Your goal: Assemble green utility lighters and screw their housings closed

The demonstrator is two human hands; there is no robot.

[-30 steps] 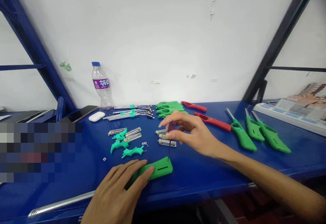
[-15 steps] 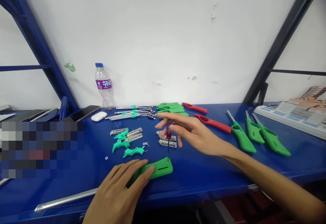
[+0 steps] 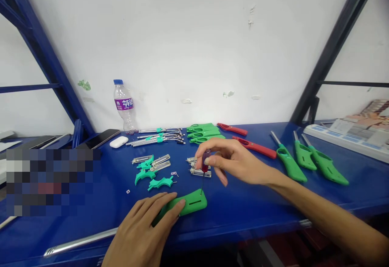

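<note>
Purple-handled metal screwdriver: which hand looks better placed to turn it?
Probably the right hand: it grips the purple-handled metal screwdriver, while the left hand holds the elongated green plastic casing.

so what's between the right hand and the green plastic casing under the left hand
In the head view, the thin metal shaft of a purple plastic screwdriver runs from the right hand to that casing.

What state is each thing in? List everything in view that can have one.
Green casing, lying on its side
Left hand, resting on the green casing
Screwdriver, nearly upright, set against the green casing
Right hand, pinching the screwdriver
Bottle, upright, capped
Earbud case, shut
Phone, screen dark
Three lighters, lying, metal tubes attached
Red casings, lying, no metal tubes showing
Teal pieces, lying loose
</note>
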